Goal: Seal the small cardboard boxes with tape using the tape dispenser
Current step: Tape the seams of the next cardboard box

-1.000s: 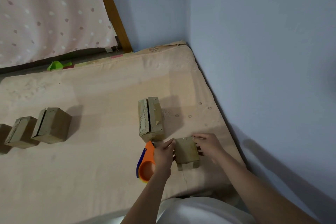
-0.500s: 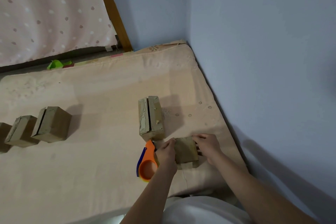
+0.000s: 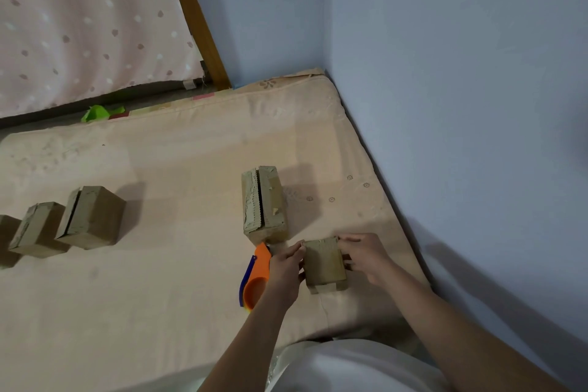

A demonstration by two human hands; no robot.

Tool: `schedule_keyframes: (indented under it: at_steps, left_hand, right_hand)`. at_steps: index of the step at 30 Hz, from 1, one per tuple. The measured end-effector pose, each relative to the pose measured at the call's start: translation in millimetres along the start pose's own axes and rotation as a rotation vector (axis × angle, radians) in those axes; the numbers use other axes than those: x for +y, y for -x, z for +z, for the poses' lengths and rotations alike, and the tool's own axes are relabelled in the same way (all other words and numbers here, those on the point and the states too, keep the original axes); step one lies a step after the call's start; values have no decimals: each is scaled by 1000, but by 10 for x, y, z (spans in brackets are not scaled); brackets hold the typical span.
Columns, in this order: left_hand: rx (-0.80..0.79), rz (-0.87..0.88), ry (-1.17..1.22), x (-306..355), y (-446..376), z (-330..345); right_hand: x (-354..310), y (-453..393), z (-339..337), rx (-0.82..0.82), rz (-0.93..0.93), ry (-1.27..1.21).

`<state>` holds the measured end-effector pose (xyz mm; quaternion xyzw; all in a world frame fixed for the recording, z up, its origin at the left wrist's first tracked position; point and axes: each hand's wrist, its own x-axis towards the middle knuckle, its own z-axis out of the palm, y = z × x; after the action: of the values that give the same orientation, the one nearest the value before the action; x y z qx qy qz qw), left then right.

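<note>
While both hands close on it from either side, the small brown cardboard box [image 3: 324,264] sits on the peach fabric mattress [image 3: 159,296], near its right edge and close to the person's body. The left hand [image 3: 284,274] has its grip narrowed on the box's left side, fingers curled against the upper left corner. The right hand [image 3: 362,256] holds the box's right side, its fingers curled round the far right corner. A white-clad lap [image 3: 350,366] lies nearest of all, below the box.

Just left of that box, partly hidden under the left hand, lies the orange plastic tape dispenser with a blue edge [image 3: 254,280], flat on the mattress. Directly beyond the dispenser and touching its far tip stands a taller brown cardboard box with a dark slit along its top [image 3: 262,200], close to the held box but apart from it.

Well to the left of the held box, a row of brown cardboard boxes [image 3: 92,216] rests on the mattress, running to the picture's left edge.

Farther off, beyond the mattress's far edge, lies a scrap of bright green material [image 3: 98,112]. Behind it hangs a pink spotted cloth [image 3: 89,25] beside a slanting wooden post [image 3: 197,19], and pale blue walls [image 3: 445,73] meet in the corner far beyond the held box.
</note>
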<state>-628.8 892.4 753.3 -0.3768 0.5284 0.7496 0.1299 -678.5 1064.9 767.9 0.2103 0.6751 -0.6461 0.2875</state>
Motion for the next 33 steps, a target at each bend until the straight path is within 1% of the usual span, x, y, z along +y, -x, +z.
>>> schedule_keyframes:
  at_steps: [3,5,9,12,20,24,26,28,30,33]
  left_hand:
    - [-44,-16,-12,5,0,-39]
    - [-31,-15,-23,8,10,-26]
    - [89,7,-13,-25,27,72]
    - [154,1,-28,-39,2,116]
    - [110,16,24,-24,50,75]
    - [64,-23,40,50,87,75]
    - [67,-46,24,93,67,79]
    - [81,-104,32,165,18,72]
    - [62,-181,32,236,-62,59]
    - [71,-240,-39,367,-113,111]
  right_hand:
    - [3,6,2,5,-1,-9]
    - [24,-18,18,35,1,-17]
    - [69,-74,50,124,6,-11]
    - [75,-90,46,143,8,1]
    - [73,-64,66,131,8,26]
    - [28,-44,57,117,28,23]
    - [-6,-23,52,112,47,12]
    - [-49,-12,64,119,88,-21]
    - [-106,-43,82,136,147,-50]
    - [-189,-129,131,162,216,-15]
